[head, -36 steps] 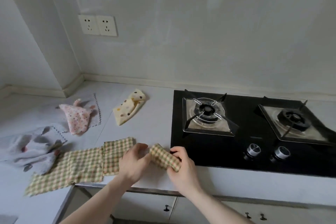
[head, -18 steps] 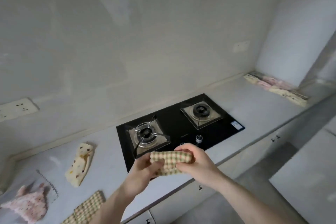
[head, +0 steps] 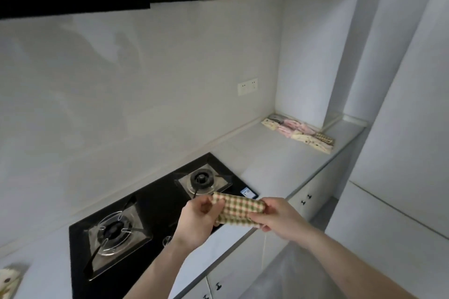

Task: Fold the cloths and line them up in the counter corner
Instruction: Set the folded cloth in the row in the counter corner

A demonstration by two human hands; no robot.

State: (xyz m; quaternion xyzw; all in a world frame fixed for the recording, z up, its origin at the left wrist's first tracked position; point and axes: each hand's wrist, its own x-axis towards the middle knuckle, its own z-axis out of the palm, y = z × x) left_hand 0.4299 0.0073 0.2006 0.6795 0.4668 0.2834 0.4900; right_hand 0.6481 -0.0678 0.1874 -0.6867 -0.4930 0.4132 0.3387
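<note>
Head view: hands gripping checked cloth

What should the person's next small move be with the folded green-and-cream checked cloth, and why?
Probably carry the folded green-and-cream checked cloth right, toward the row of folded cloths in the far counter corner. Left hand and right hand pinch its ends above the black gas hob, and it already looks folded into a compact strip.

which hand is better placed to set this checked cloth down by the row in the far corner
Probably the right hand: it grips the checked cloth on the side nearer the folded cloths; the left hand holds the far end.
</note>
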